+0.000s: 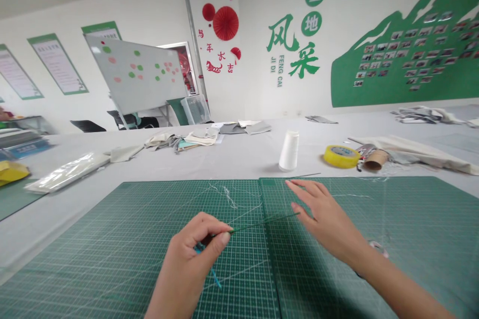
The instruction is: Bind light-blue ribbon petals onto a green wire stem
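Between thumb and fingertips, my left hand [194, 254] pinches a thin green strand [258, 224], like a wire or a cord, that slants up to the right. A bright blue narrow piece [216, 278] hangs below those fingers; how it joins the strand is hidden by the hand. My right hand [318, 209] has its fingers spread, with the thumb close to the strand's far end; whether they touch I cannot tell. Both hands are above the green gridded cutting mats [149, 224]. Loose white threads [229, 198] lie on the left mat.
Beyond the mats stands a white thread cone [289, 152]. Right of it are a yellow tape roll [341, 156], a cardboard tube [375, 159] and pale cloth [415, 152]. Fabric scraps [202, 135] and a plastic-wrapped bundle [71, 172] lie to the left. A thin dark rod [309, 175] rests behind the mats.
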Action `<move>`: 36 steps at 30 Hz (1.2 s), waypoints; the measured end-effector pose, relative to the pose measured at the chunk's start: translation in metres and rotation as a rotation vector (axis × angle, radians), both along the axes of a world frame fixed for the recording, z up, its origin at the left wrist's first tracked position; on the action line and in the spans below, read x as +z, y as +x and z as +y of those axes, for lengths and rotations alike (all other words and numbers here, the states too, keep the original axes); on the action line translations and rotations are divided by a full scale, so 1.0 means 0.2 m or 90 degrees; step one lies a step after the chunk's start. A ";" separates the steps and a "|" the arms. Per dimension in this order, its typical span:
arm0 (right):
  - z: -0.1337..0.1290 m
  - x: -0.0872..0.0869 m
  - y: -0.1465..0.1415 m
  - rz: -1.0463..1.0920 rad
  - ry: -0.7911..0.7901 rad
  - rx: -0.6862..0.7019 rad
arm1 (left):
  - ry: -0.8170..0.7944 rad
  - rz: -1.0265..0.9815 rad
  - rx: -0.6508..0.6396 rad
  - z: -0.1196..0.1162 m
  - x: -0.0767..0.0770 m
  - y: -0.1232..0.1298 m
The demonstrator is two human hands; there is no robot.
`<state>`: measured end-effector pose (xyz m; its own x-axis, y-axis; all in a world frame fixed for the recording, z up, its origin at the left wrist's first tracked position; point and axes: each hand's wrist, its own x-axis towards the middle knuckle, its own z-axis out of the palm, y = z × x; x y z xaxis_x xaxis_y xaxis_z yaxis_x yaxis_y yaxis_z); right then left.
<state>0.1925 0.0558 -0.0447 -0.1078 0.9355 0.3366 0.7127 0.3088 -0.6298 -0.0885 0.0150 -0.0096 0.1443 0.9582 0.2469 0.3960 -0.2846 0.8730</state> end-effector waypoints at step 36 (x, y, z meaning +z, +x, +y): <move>-0.15 0.08 -0.17 0.363 -0.282 0.374 | -0.072 0.087 -0.169 -0.01 -0.01 0.06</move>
